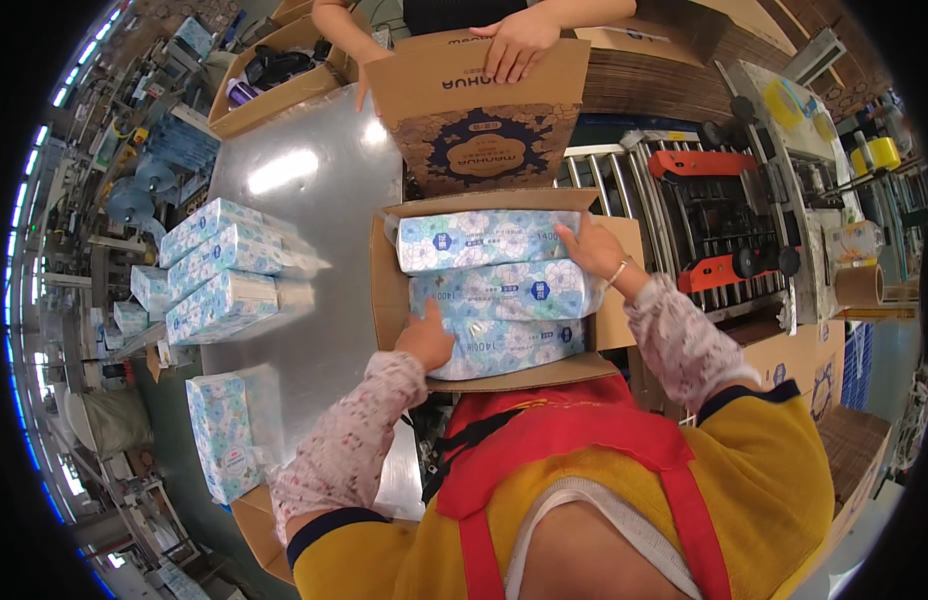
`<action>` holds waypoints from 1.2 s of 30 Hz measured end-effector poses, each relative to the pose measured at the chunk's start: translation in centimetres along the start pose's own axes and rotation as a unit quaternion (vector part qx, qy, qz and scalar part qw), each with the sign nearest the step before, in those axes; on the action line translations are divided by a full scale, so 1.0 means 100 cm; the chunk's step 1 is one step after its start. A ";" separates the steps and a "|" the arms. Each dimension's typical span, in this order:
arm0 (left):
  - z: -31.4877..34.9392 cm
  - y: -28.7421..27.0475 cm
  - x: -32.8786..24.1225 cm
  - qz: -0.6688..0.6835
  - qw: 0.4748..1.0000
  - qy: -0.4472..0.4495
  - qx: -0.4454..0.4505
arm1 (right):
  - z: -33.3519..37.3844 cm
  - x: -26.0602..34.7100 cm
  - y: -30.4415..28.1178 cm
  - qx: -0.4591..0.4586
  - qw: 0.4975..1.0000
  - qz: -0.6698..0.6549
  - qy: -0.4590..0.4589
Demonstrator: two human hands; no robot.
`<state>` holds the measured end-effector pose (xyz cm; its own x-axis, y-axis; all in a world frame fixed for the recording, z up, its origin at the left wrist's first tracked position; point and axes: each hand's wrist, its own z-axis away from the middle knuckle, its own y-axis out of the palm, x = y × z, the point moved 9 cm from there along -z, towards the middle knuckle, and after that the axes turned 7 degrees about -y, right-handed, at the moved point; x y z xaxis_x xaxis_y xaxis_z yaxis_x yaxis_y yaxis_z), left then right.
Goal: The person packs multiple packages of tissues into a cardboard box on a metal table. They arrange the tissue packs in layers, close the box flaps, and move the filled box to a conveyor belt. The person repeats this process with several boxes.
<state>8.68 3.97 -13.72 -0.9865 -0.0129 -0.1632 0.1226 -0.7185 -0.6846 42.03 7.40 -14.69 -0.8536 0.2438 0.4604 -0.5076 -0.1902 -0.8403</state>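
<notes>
An open cardboard carton [388, 318] stands in front of me with three blue-and-white floral tissue packs in it: a far pack [454, 258], a middle pack [499, 288] and a near pack [524, 347]. My left hand [424, 340] rests at the left end of the middle and near packs, index finger stretched out. At the right end of the far pack, my right hand [594, 250] presses with its fingers apart. Neither hand is wrapped round a pack. Each hand's underside is hidden.
Across from me, a co-worker's hand [522, 45] steadies a second carton [474, 90]. More tissue packs [229, 275] lie on the metal table [314, 200] to the left. A roller conveyor [609, 180] with red-sided machinery [706, 163] runs on the right. Flat cardboard [664, 70] is stacked behind.
</notes>
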 end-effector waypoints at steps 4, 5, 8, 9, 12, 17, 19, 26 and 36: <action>-0.013 0.007 0.013 0.286 0.954 0.086 -0.014 | 0.070 0.026 0.029 0.178 0.903 -0.372 0.122; -0.025 0.016 0.004 0.226 0.972 0.063 -0.016 | 0.074 0.040 0.026 0.114 0.955 -0.256 0.095; -0.067 0.055 0.055 0.191 0.980 0.005 0.051 | 0.044 -0.011 0.092 0.101 0.948 -0.299 0.038; -0.077 0.063 0.072 0.204 0.976 -0.005 0.080 | 0.043 -0.025 0.105 0.177 0.912 -0.359 0.094; -0.010 0.012 -0.020 -0.114 0.985 0.039 -0.127 | 0.050 0.008 0.064 0.125 0.987 0.100 -0.014; 0.011 -0.049 -0.083 -0.156 0.899 0.245 -0.327 | 0.076 0.067 0.011 -0.116 0.933 0.194 -0.279; -0.064 -0.015 -0.047 -0.132 0.952 0.166 -0.220 | 0.054 0.017 0.035 -0.116 0.945 0.167 -0.257; -0.039 -0.016 -0.033 -0.071 0.922 0.217 -0.313 | 0.067 -0.111 0.002 -0.107 0.964 0.146 0.193; -0.068 -0.002 -0.035 -0.060 0.904 0.210 -0.368 | 0.091 -0.018 -0.050 -0.106 0.986 -0.096 -0.085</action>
<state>12.85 8.93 -17.83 -0.8886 0.4103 -0.2051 0.2079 -0.0383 -0.9774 45.00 -0.78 -8.73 -0.7600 0.0903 0.6437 -0.6418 0.0518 -0.7651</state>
